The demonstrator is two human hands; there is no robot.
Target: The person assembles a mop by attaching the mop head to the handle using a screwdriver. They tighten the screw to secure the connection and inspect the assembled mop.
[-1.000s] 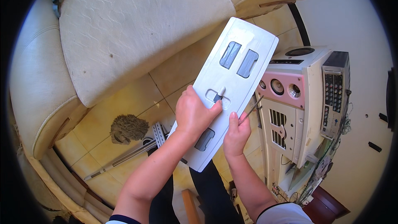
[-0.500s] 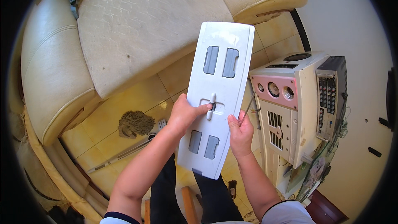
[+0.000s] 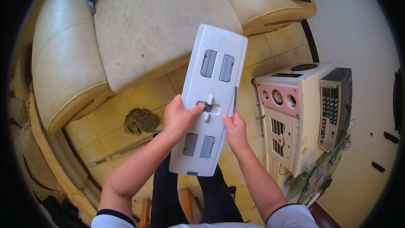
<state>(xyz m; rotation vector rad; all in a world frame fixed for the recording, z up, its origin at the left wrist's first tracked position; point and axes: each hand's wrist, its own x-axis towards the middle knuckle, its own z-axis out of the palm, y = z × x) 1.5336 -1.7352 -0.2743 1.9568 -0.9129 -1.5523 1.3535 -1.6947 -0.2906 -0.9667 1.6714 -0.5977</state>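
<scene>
Held up over my lap is a long white flat mop head (image 3: 214,88) with grey clips in its face and a small white pivot at its centre. My left hand (image 3: 179,116) is closed on its left edge, the thumb pressed beside the central pivot. My right hand (image 3: 235,131) grips the right edge, thumb on the face and fingers mostly hidden behind. A thin dark rod (image 3: 235,97) rises by that edge from near my right hand; its lower end is hidden.
Ahead stands a cream sofa (image 3: 164,29). On the tiled floor lie a brown shaggy mop pad (image 3: 142,121) and a pole (image 3: 122,148). To the right are a pink-fronted speaker (image 3: 278,95) and a black-and-silver mixer (image 3: 331,109). Wooden stool legs (image 3: 187,204) show below.
The mop head has shifted left and slightly down, tilting a little further clockwise. The rod by my right hand now stands more upright, close against the edge. Both hands keep their grip.
</scene>
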